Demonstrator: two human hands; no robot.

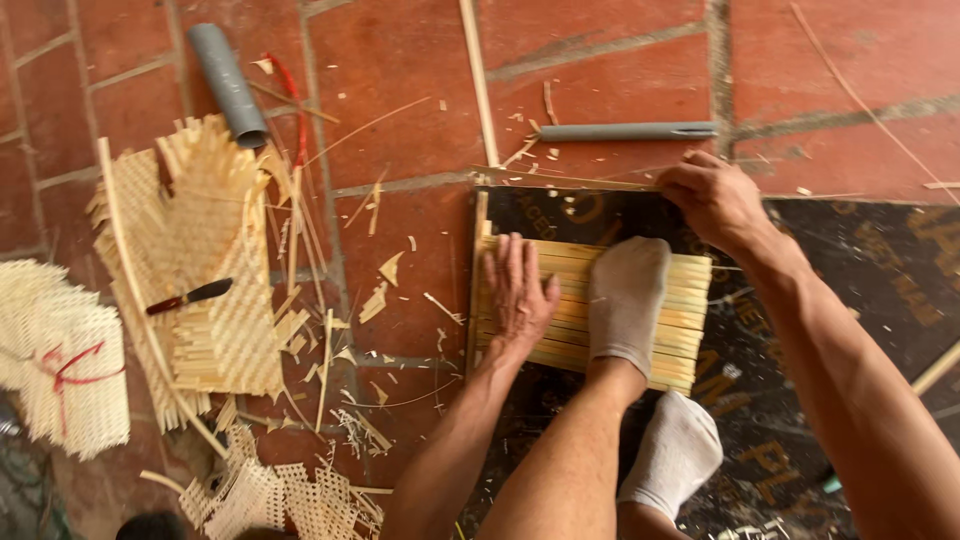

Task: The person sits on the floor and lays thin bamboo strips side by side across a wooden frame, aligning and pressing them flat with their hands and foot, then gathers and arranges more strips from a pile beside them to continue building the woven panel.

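Note:
A row of pale bamboo strips [690, 305] lies side by side on a dark board [870, 270] on the floor. My left hand [518, 290] presses flat on the strips' left ends, fingers spread. My right hand [712, 195] is at the board's far edge, fingers curled on a thin bamboo strip [560, 180] lying across it. A foot in a white sock [628, 300] stands on the middle of the strips. A second socked foot [675, 450] rests on the board nearer to me.
Woven bamboo mats [205, 260] are piled at the left with a small knife [188, 296] on them. A tied bundle of mats [70, 370] lies at the far left. Two grey tubes [228, 80] [625, 131] and scattered bamboo shavings [375, 300] lie on the red tile floor.

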